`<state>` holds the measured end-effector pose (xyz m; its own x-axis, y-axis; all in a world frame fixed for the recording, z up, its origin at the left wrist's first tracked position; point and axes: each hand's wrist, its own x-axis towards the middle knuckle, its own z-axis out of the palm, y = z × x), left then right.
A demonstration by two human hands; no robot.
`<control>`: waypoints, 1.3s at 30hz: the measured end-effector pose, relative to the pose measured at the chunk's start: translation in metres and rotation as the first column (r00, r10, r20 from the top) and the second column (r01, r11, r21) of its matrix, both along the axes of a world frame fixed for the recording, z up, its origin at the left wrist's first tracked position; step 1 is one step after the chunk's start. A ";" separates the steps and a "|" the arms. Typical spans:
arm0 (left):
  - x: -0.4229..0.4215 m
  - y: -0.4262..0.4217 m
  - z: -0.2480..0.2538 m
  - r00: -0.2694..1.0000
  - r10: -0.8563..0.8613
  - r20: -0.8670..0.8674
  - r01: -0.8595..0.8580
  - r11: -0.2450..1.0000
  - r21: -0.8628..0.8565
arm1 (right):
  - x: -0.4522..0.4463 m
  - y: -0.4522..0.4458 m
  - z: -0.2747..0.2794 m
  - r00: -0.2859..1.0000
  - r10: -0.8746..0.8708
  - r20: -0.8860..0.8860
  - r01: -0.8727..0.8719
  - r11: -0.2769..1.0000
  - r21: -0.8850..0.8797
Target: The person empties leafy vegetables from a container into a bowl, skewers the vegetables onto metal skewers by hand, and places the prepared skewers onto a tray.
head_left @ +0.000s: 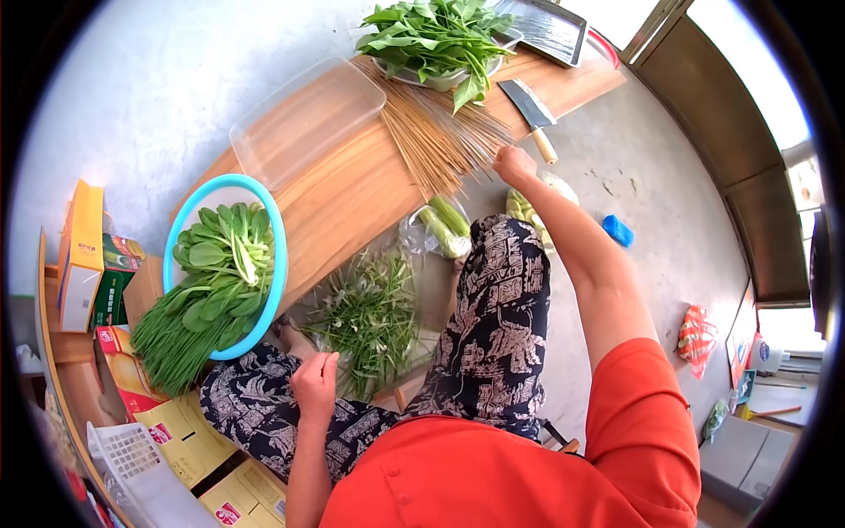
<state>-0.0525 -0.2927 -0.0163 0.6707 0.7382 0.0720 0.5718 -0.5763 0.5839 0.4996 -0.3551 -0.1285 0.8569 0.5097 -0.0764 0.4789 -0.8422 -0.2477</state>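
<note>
By the wooden table (343,189), left fingers (305,374) curl, right fingers (505,160) curl near skewers (422,132); any grip's hidden.

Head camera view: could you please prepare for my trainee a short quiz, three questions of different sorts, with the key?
1. True or false: the cleaver lies on the wooden table.
2. Which colour is the rim of the basket with green vegetables: (a) red, (b) blue, (c) yellow?
3. Which of the person's hands is nearer to the thin sticks?

Key: 1. True. 2. (b). 3. The right hand.
</note>
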 end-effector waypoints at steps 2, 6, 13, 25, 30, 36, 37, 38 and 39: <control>0.001 -0.001 0.001 1.000 -0.010 -0.014 0.009 1.000 -0.025 | 0.001 -0.002 0.001 1.000 -0.011 0.014 0.011 1.000 -0.017; 0.000 -0.002 -0.006 1.000 -0.022 0.019 0.022 1.000 -0.010 | -0.023 -0.011 0.054 0.997 0.064 -0.053 -0.067 0.996 -0.056; 0.000 -0.004 -0.003 0.999 -0.012 0.050 0.015 0.998 -0.064 | -0.024 -0.018 0.096 0.824 0.150 -0.546 0.023 0.954 0.297; 0.067 -0.004 0.066 0.701 0.428 0.570 0.453 0.349 -0.820 | -0.319 -0.068 0.217 0.110 0.596 -0.796 -0.055 0.803 0.593; 0.028 -0.019 0.051 0.679 0.443 0.586 0.503 0.302 -0.810 | -0.364 -0.078 0.193 -0.034 0.571 -0.820 -0.201 0.800 0.565; 0.011 -0.037 0.055 0.916 -0.028 0.400 0.350 0.543 -0.763 | -0.365 -0.039 0.210 0.172 0.731 -0.661 -0.099 0.680 0.726; 0.014 -0.040 0.050 0.926 -0.066 0.372 0.339 0.581 -0.740 | -0.363 -0.032 0.203 0.167 0.734 -0.659 -0.100 0.677 0.729; 0.017 -0.040 0.046 0.935 -0.102 0.341 0.328 0.618 -0.714 | -0.360 -0.023 0.189 0.067 0.722 -0.688 -0.004 0.690 0.724; 0.017 -0.037 0.054 0.938 -0.100 0.333 0.320 0.621 -0.715 | -0.357 -0.015 0.179 -0.040 0.709 -0.704 0.092 0.704 0.704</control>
<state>-0.0357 -0.3295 0.0379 0.8555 0.4474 -0.2605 0.2724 0.0389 0.9614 0.1426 -0.3704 0.0504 -0.0627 0.9693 -0.2377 -0.3432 -0.2446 -0.9069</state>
